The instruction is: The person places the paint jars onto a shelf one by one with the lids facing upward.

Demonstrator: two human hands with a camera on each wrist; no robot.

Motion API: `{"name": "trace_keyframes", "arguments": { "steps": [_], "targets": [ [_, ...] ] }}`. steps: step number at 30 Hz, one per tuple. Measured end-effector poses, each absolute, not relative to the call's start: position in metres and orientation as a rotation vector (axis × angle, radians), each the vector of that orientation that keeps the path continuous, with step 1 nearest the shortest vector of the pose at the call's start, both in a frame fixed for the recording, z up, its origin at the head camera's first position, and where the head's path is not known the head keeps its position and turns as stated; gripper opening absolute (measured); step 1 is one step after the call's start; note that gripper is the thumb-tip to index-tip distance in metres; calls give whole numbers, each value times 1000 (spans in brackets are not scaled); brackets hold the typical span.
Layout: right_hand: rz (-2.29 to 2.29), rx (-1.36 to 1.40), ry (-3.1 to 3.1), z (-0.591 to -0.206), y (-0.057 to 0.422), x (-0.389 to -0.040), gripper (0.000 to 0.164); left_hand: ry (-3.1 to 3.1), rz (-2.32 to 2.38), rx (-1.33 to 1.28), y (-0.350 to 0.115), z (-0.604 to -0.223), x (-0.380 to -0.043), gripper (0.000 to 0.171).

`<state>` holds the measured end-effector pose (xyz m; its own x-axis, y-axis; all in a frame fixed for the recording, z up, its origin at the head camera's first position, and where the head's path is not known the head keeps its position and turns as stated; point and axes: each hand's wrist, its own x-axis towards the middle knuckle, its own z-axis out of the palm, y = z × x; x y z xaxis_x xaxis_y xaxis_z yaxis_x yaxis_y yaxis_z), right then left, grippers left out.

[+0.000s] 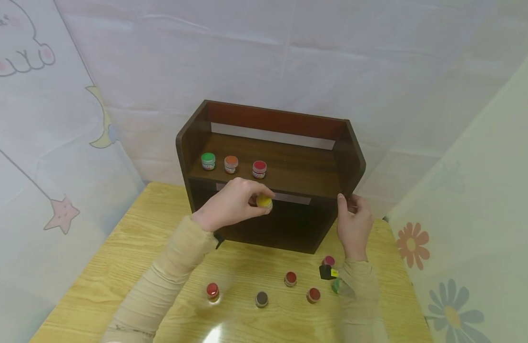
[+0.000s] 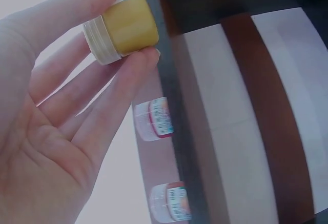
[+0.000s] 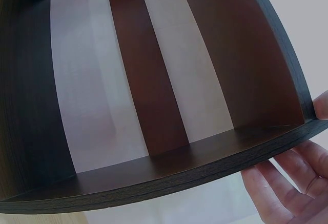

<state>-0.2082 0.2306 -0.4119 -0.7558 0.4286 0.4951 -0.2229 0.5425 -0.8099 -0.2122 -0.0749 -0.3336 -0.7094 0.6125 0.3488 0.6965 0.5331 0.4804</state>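
My left hand (image 1: 231, 201) pinches a small paint jar (image 2: 130, 26) with yellow paint and a whitish lid between thumb and fingers. It is held in front of the upper board of a dark brown wooden shelf (image 1: 304, 164). A green jar (image 1: 208, 162), an orange jar (image 1: 231, 165) and a red jar (image 1: 259, 170) stand along the left and middle of that board. At the shelf's right side, my right hand (image 1: 355, 225) grips the corner, its thumb at the front edge and its fingers (image 3: 287, 183) against the outside of the side panel (image 3: 169, 185).
On the wooden table (image 1: 238, 267) in front lie several more jars: a red jar (image 1: 212, 290), a dark grey jar (image 1: 261, 299), a brownish-red jar (image 1: 313, 295) and a magenta jar (image 1: 329, 260) among them. My right sleeve partly covers a green jar (image 1: 335, 286). A white cloth (image 1: 247, 52) hangs behind the shelf.
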Motion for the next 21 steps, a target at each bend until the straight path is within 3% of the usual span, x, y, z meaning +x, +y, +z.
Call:
{"name": "trace_keyframes", "arguments": {
  "steps": [6, 21],
  "targets": [
    [1244, -172, -2100, -412, 231, -209, 38, -2553, -921, -1160, -74, -321, -212, 19],
    [1249, -180, -2098, -412, 230, -209, 37, -2432, -889, -1178, -69, -284, -221, 28]
  ]
}}
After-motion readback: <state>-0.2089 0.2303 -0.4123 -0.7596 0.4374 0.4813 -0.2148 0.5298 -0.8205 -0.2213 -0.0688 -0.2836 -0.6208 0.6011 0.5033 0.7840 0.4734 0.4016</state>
